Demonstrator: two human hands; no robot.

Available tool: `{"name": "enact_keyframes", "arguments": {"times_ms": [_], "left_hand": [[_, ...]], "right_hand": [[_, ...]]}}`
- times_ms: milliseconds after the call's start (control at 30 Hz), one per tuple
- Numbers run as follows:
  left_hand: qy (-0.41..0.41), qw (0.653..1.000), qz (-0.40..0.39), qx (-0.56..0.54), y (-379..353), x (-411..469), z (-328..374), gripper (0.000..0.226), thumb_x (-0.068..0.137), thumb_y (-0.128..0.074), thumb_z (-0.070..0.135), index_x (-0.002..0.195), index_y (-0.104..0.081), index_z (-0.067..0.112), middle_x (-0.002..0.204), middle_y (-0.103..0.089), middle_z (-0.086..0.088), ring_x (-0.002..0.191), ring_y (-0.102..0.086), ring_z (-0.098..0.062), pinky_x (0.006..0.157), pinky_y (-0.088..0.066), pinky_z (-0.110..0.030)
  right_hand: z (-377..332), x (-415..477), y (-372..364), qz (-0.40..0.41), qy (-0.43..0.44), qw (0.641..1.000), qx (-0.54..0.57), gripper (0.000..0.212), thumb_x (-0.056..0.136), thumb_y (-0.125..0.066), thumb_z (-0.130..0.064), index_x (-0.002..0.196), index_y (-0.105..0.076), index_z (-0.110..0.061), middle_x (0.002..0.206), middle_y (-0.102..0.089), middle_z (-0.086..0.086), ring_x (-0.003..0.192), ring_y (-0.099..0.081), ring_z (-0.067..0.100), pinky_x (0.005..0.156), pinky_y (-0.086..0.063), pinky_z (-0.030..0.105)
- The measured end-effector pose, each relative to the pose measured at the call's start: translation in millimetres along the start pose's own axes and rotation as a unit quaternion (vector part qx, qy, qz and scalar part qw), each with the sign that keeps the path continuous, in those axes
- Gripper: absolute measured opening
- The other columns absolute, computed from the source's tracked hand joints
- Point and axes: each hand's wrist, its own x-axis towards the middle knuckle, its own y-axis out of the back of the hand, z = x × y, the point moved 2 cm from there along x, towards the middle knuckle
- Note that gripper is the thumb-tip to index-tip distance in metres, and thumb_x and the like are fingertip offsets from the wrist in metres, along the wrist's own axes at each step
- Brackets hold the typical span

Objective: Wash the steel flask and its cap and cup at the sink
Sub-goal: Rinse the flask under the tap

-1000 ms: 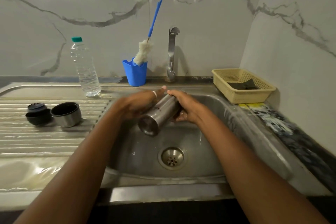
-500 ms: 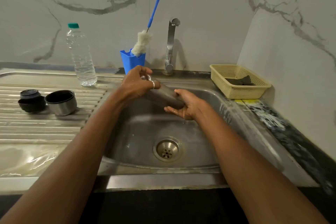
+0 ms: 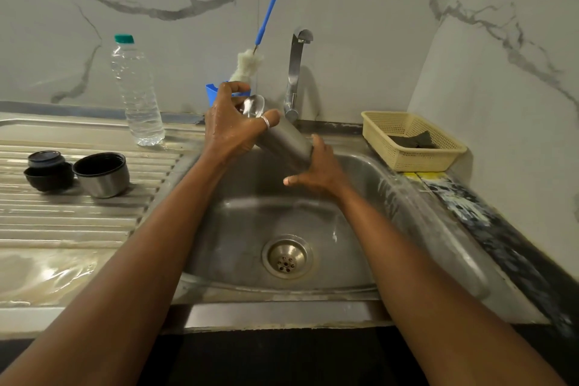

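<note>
Nearest, the stainless steel sink basin point(image 3: 238, 229) lies below both hands. Above it the right hand point(image 3: 318, 173) cups the lower end of the tilted cylindrical steel flask point(image 3: 283, 138), and the left hand point(image 3: 232, 128) grips its upper end. Farther left, the black-lined steel cup point(image 3: 101, 175) and the black cap point(image 3: 47, 171) sit touching on the ridged drainboard point(image 3: 78, 222).

Two hands point(image 3: 232, 131) point(image 3: 319, 172), one flask point(image 3: 285, 141), one steel cup point(image 3: 101, 175); one bottle point(image 3: 138, 97), one brush point(image 3: 269, 12), one basket point(image 3: 407, 163)
</note>
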Motion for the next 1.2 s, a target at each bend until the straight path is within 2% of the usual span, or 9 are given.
{"name": "enact_keyframes", "arguments": {"times_ms": [67,133,233,367,433,667,833,1033,1200], "left_hand": [[-0.008,1.000,-0.007,-0.013,-3,0,1,0.073,0.071,-0.086,0.043,0.129,-0.050,0.020,0.119,-0.059,0.003,0.106,-0.061,-0.017,0.084,-0.050,-0.022],[0.000,0.999,-0.013,-0.037,-4,-2,1,0.084,0.066,-0.090,0.050,0.133,-0.049,0.019,0.123,-0.060,0.002,0.108,-0.061,-0.014,0.087,-0.052,-0.024],[0.034,0.995,-0.043,-0.079,-8,-7,2,0.099,0.057,-0.092,0.057,0.138,-0.048,0.020,0.125,-0.061,0.005,0.107,-0.063,-0.008,0.088,-0.054,-0.020],[0.045,0.984,-0.113,-0.132,-21,-14,-5,0.079,0.068,-0.094,0.032,0.135,-0.056,0.013,0.114,-0.072,0.006,0.099,-0.070,0.001,0.084,-0.057,-0.018],[0.034,0.980,-0.156,-0.123,-26,-18,-11,0.078,0.073,-0.090,0.022,0.141,-0.052,0.015,0.118,-0.070,0.002,0.103,-0.070,-0.005,0.084,-0.057,-0.018],[0.033,0.968,-0.210,-0.131,-33,-18,-31,0.085,0.078,-0.088,0.026,0.150,-0.043,0.029,0.128,-0.067,0.000,0.115,-0.067,-0.015,0.093,-0.059,-0.038],[0.043,0.967,-0.215,-0.129,-34,-16,-35,0.094,0.069,-0.090,0.044,0.150,-0.042,0.036,0.132,-0.065,0.000,0.119,-0.065,-0.019,0.096,-0.057,-0.049],[0.049,0.967,-0.218,-0.122,-35,-17,-37,0.088,0.077,-0.087,0.037,0.151,-0.040,0.036,0.133,-0.063,0.003,0.116,-0.066,-0.019,0.092,-0.059,-0.046],[0.048,0.969,-0.214,-0.112,-33,-17,-37,0.087,0.076,-0.087,0.044,0.150,-0.040,0.040,0.136,-0.061,0.003,0.117,-0.066,-0.022,0.093,-0.058,-0.050]], "right_hand": [[-3,1,0,0.032,0.027,0.999,0.021,0.094,0.064,-0.095,-0.037,0.138,-0.044,-0.010,0.131,-0.056,0.011,0.113,-0.057,0.026,0.079,-0.044,0.031],[-4,-1,1,0.016,0.028,0.999,0.009,0.086,0.066,-0.094,-0.041,0.132,-0.049,-0.010,0.122,-0.059,0.005,0.101,-0.056,0.018,0.068,-0.041,0.027],[-3,-4,2,-0.014,0.000,0.998,0.059,0.086,0.065,-0.094,-0.041,0.133,-0.051,-0.012,0.117,-0.059,-0.001,0.099,-0.059,0.016,0.067,-0.048,0.021],[-11,-10,3,-0.050,-0.025,0.984,0.170,0.064,0.067,-0.095,-0.029,0.123,-0.065,-0.016,0.111,-0.071,0.000,0.089,-0.066,0.008,0.068,-0.056,0.019],[-14,-13,4,-0.062,-0.029,0.981,0.183,0.056,0.068,-0.094,-0.028,0.117,-0.069,-0.018,0.106,-0.074,-0.002,0.087,-0.068,0.007,0.064,-0.056,0.016],[-16,-9,-2,-0.075,-0.054,0.976,0.195,0.053,0.063,-0.095,-0.030,0.110,-0.073,-0.021,0.101,-0.076,0.000,0.091,-0.073,0.015,0.087,-0.062,0.042],[-18,-11,-2,-0.081,-0.054,0.976,0.196,0.045,0.065,-0.094,-0.029,0.103,-0.072,-0.025,0.100,-0.075,-0.001,0.090,-0.072,0.014,0.086,-0.062,0.041],[-17,-11,-2,-0.093,-0.047,0.974,0.200,0.044,0.067,-0.093,-0.025,0.107,-0.073,-0.021,0.101,-0.076,0.001,0.092,-0.072,0.015,0.087,-0.062,0.041],[-15,-7,-7,-0.099,-0.047,0.975,0.196,0.048,0.068,-0.093,-0.026,0.111,-0.072,-0.020,0.102,-0.076,0.002,0.094,-0.072,0.017,0.088,-0.061,0.044]]}}
